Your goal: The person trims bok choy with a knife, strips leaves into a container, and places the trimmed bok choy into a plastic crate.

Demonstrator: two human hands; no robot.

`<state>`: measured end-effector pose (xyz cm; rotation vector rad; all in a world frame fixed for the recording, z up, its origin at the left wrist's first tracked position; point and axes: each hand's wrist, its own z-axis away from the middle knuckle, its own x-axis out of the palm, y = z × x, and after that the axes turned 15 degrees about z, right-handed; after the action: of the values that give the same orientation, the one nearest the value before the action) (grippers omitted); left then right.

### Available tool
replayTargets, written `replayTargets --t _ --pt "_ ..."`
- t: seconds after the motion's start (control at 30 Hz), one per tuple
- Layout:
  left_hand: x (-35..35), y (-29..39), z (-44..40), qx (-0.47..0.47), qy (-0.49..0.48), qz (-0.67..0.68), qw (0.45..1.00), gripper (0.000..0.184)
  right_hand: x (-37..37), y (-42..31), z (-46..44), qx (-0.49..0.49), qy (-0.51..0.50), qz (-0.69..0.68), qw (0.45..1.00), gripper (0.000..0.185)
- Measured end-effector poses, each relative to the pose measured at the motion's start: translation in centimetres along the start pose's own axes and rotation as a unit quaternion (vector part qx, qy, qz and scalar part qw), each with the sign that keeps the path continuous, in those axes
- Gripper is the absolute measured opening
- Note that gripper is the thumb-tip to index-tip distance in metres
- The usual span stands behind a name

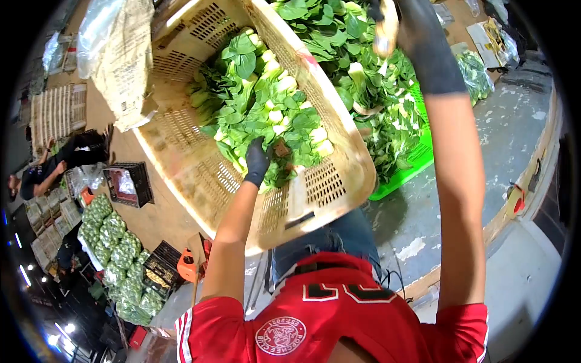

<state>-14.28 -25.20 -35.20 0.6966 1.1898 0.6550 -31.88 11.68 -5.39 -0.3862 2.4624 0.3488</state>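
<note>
My left hand, in a black glove, reaches into a cream plastic crate. It touches the bok choy heaped there; its fingertips are hidden among the leaves. A small brown patch shows beside that hand. My right hand, also gloved in black, is raised at the top edge and smeared by motion. Its fingers close around a pale tan object, too blurred to name. Below this hand lies more bok choy, loose leaves among it, in a bright green basket.
Bagged greens are stacked at lower left, near black crates and an orange object. Printed sacking hangs by the cream crate's left side. Another person is at far left. A bag of greens lies at upper right.
</note>
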Motion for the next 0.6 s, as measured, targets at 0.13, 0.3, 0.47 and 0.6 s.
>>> replayTargets --t 0.13,0.3,0.47,0.6 --pt "4.7 -4.0 -7.6 0.003 0.003 -0.030 1.000 0.039 -3.7 -6.9 6.3 0.493 -0.326 -0.387 0.708 0.035" --pt "7.2 -4.2 -9.5 0.013 0.053 -0.032 0.998 0.051 -9.4 -9.2 17.3 0.726 -0.291 -0.324 0.532 0.030" --pt "1.9 -0.4 -5.1 0.087 0.090 0.171 0.977 0.056 -15.4 -9.5 19.6 0.726 -0.328 -0.277 0.537 0.026" --pt "-4.7 13.6 -1.0 -0.028 -0.055 0.381 0.922 0.060 -15.6 -12.3 16.7 0.583 -0.434 -0.349 0.592 0.013"
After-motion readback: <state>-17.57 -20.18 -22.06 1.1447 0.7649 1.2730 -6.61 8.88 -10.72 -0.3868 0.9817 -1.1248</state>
